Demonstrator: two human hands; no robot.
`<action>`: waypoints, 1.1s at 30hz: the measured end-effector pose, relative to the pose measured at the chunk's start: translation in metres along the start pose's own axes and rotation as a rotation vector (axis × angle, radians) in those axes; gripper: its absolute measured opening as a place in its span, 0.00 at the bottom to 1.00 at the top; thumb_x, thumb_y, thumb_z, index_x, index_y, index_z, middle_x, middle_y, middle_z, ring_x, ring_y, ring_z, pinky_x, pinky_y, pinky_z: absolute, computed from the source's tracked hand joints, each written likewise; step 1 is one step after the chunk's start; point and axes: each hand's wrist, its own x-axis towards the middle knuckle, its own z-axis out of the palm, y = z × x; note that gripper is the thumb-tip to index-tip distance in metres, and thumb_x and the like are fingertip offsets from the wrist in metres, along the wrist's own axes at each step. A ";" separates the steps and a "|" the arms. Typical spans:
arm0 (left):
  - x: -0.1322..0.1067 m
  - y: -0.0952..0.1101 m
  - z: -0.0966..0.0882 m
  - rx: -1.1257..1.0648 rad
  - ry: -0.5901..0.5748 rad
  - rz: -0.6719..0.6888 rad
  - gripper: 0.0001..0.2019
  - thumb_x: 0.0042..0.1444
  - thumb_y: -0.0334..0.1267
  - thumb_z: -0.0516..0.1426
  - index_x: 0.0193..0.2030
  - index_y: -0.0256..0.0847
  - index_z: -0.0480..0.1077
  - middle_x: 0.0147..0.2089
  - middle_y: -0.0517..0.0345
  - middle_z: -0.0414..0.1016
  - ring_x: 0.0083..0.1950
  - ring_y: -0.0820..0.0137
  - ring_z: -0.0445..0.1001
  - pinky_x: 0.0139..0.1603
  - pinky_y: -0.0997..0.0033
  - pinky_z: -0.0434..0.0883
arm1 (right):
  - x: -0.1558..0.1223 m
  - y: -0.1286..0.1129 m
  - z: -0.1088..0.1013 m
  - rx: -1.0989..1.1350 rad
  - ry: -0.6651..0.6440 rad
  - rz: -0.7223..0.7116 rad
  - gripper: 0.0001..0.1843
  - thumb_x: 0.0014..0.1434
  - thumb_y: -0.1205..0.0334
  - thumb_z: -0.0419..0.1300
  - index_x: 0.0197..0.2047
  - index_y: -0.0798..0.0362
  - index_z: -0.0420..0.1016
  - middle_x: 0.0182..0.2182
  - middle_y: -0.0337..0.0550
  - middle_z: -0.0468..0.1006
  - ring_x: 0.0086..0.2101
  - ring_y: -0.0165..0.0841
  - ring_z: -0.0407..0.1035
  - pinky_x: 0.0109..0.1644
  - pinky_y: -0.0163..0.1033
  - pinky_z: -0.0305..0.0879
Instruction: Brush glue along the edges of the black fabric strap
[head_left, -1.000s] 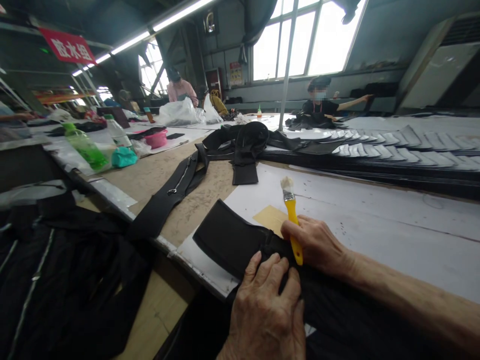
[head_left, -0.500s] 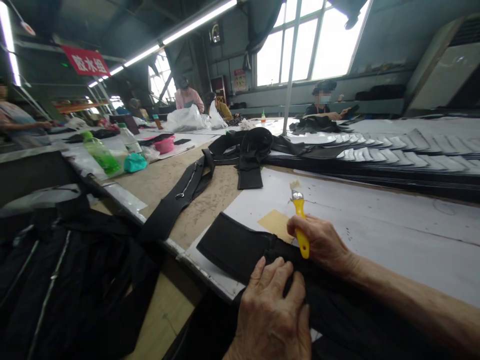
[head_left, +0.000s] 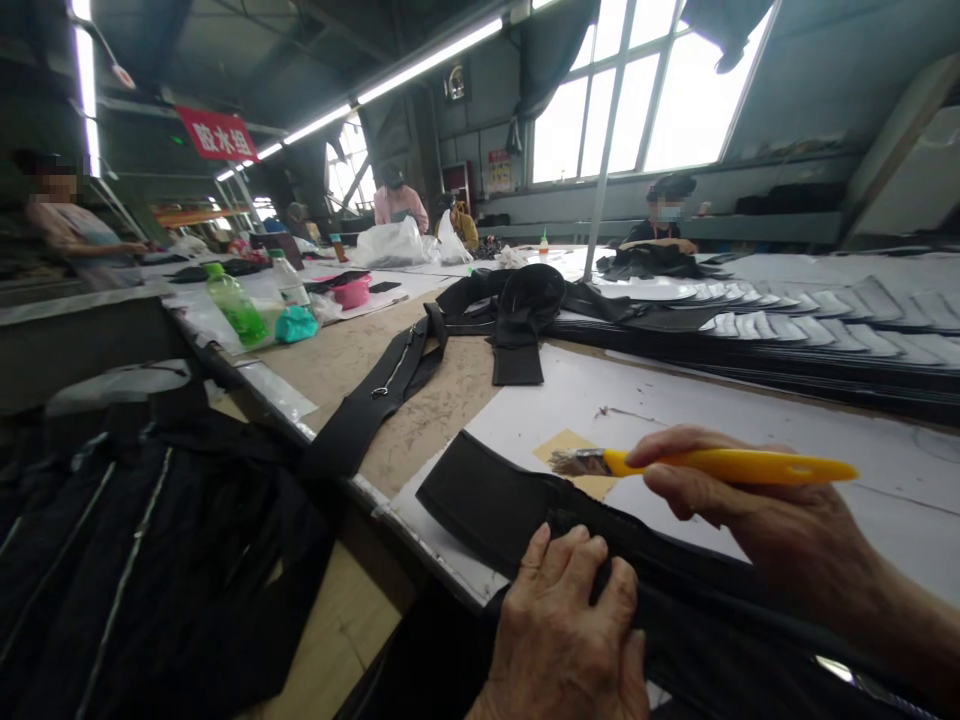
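Note:
My right hand [head_left: 750,500] is closed round the yellow handle of a paintbrush [head_left: 720,465]. The brush lies nearly level, its bristles pointing left over a tan square of paper [head_left: 566,440]; whether they touch it I cannot tell. Under my left hand [head_left: 566,620] is a black fabric strip [head_left: 487,490], its flat end jutting out to the left. My left fingers lie slightly spread and bent on the strip, pressing near its seam; the thumb is mostly hidden. More black cloth runs beneath both hands.
White paper [head_left: 675,400] covers the table here. Black straps [head_left: 360,420] with a zip lie to the left, stacked black pieces [head_left: 750,345] at the right. Bottles [head_left: 236,305], a pink basin [head_left: 349,290] and a pole [head_left: 606,160] stand farther back. Black garments [head_left: 127,560] hang below. Several people work around.
My right hand has moved right and turned the brush from upright to nearly level, bristles now lower, over the tan paper. My left hand stays on the strip. The whole view has shifted slightly.

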 end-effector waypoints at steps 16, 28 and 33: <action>0.000 -0.002 0.003 -0.010 0.031 -0.019 0.16 0.54 0.40 0.52 0.49 0.40 0.68 0.47 0.55 0.72 0.52 0.63 0.69 0.57 0.56 0.67 | 0.034 -0.007 0.023 -0.372 -0.457 -0.213 0.14 0.57 0.58 0.53 0.23 0.54 0.69 0.17 0.35 0.67 0.19 0.24 0.60 0.24 0.31 0.54; 0.000 0.000 0.001 -0.016 0.010 -0.023 0.16 0.55 0.38 0.51 0.49 0.40 0.68 0.48 0.54 0.72 0.52 0.62 0.69 0.56 0.54 0.68 | 0.032 0.000 0.024 -0.289 -0.394 -0.088 0.17 0.56 0.53 0.50 0.23 0.55 0.69 0.17 0.36 0.66 0.19 0.25 0.59 0.25 0.32 0.55; 0.002 -0.001 -0.002 -0.022 -0.009 -0.035 0.16 0.55 0.38 0.51 0.50 0.40 0.67 0.49 0.55 0.72 0.54 0.62 0.68 0.56 0.53 0.68 | 0.030 -0.008 0.009 -0.255 -0.382 -0.103 0.17 0.56 0.53 0.52 0.22 0.54 0.70 0.18 0.36 0.67 0.20 0.25 0.59 0.24 0.31 0.54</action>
